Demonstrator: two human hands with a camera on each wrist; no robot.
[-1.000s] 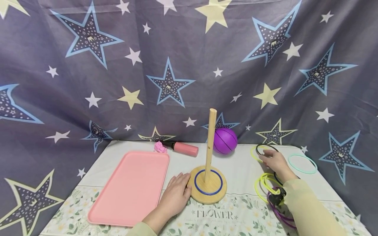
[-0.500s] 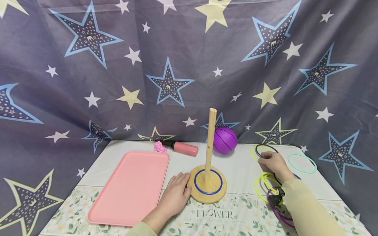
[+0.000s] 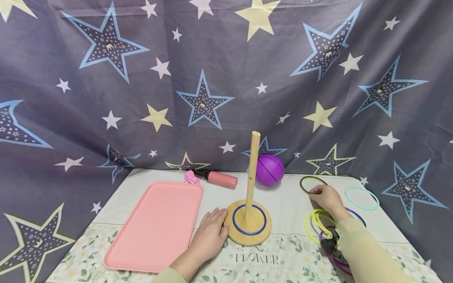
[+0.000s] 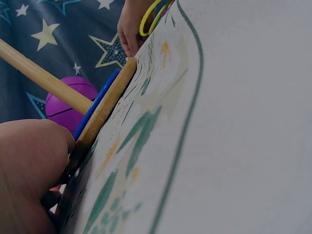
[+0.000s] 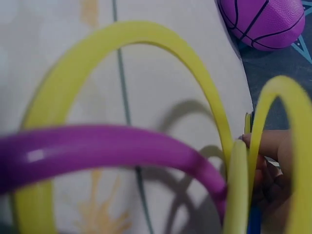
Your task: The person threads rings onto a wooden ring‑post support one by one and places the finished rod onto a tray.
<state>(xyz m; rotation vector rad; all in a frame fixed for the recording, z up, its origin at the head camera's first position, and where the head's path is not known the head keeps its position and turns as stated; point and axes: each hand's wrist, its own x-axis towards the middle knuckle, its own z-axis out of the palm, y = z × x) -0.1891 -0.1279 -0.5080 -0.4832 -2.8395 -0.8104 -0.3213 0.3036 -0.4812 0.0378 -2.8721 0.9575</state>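
Observation:
In the head view my left hand (image 3: 209, 232) lies with its fingers extended, fingertips at the left edge of a round wooden base (image 3: 231, 228). From this base rises a wooden post (image 3: 252, 169), with a blue ring (image 3: 266, 225) lying flat around its foot. Farther right my right hand (image 3: 327, 198) pinches the near rim of a black ring (image 3: 305, 191), which nearly lines up with a thin yellow ring (image 3: 313, 178). Yellow rings (image 3: 307, 230) and purple rings (image 3: 334, 260) gather by my right wrist; the right wrist view shows a purple ring (image 5: 112, 146) up close.
A pink tray (image 3: 155, 224) lies left of the post. Behind stand a purple ball (image 3: 270, 170), a pink pump (image 3: 222, 179) and a small crumpled pink item (image 3: 192, 177). A mint ring (image 3: 366, 208) and another blue ring (image 3: 358, 216) lie at the right.
The black ring has shifted left, nearly matching the thin yellow ring. My right hand has drawn slightly nearer. The blue ring beside my right wrist has shifted right. My left hand stays put.

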